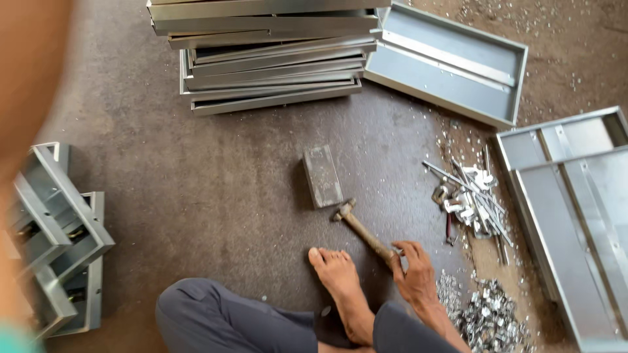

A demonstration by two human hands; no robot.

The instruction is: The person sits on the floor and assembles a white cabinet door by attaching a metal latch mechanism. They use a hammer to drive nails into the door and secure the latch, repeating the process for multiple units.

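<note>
Wooden-handled hammer (pixel 362 228) lies on the dark floor, head pointing up-left, handle end gripped in the right hand (pixel 412 271), fingers wrapped around it. Hammer head sits just beside the lower end of a small dark metal block (pixel 322 176). Bare foot (pixel 340 278) rests right next to the handle and the gripping hand, so a loose swing or slip could catch the toes. Left hand: only a blurred arm (pixel 29 98) shows at the left edge, cannot tell whether it is open or holding anything. Right of the hammer, a heap of small metal brackets and rods (pixel 470 199); below that, a pile of shiny clips (pixel 487 320) near the wrist, sharp bits that could nick skin. Stacked grey metal trays (pixel 275 59) at top, one open tray (pixel 451 65) beside them, more trays (pixel 575 216) far right, frames (pixel 59 242) left.
</note>
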